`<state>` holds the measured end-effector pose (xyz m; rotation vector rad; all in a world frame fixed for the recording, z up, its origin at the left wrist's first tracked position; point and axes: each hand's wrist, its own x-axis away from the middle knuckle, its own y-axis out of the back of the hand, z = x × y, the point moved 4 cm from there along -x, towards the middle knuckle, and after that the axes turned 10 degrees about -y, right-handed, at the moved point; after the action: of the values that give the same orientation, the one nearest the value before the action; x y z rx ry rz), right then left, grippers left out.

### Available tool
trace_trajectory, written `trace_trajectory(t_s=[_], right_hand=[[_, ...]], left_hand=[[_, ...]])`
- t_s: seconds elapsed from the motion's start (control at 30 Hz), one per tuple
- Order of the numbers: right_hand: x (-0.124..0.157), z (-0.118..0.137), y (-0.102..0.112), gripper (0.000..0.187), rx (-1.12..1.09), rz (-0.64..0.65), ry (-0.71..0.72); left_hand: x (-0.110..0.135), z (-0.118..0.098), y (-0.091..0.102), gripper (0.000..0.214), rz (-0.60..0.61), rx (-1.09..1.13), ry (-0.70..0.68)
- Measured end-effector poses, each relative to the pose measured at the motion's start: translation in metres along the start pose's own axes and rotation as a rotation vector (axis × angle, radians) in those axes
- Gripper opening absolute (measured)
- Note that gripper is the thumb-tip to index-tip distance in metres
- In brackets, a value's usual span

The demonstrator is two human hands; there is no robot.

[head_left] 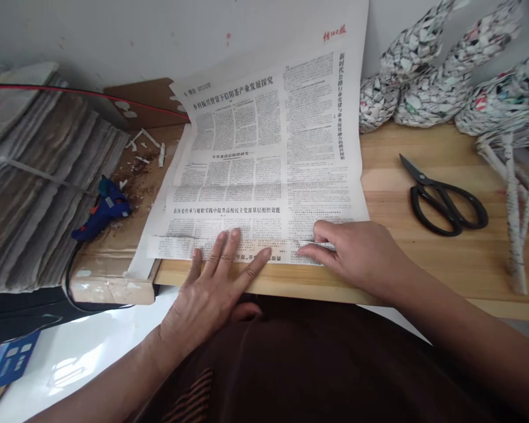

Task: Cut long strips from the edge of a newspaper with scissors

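Newspaper (pixel 242 170) on table (pixel 383 176), strip (pixel 171 247) folded along near edge. L hand (pixel 214 279) spread on strip; R hand (pixel 357 252) at its rt end, can't tell if pinching (open wood btwn newspaper & scissors (pixel 441 187)).

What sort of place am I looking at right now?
Likely a small papercraft workspace, though I can't tell whether at home or in a workshop. A newspaper and black scissors share the wooden table with several woven paper pieces.
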<state>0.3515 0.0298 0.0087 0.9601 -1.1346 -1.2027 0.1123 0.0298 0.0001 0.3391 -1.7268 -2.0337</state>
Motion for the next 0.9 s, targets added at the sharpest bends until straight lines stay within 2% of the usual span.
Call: trace_trajectory(t_s=[0.2,0.6,0.73,0.9], right_hand=[[-0.001,-0.001,0.000,0.043,0.015,-0.009,-0.002],[0.000,-0.003,-0.002,0.045,0.013,-0.019,-0.006],[-0.001,-0.006,-0.005,0.051,-0.007,-0.049,0.006],[-0.002,-0.006,-0.008,0.055,-0.016,-0.049,0.001]], left_hand=[[-0.001,-0.008,-0.005,0.100,-0.003,-0.008,0.025],[-0.019,-0.016,0.007,0.126,0.074,-0.017,0.040],[-0.018,-0.016,0.006,0.122,0.095,-0.047,0.032],[-0.001,-0.006,0.004,0.112,0.059,0.004,0.026]])
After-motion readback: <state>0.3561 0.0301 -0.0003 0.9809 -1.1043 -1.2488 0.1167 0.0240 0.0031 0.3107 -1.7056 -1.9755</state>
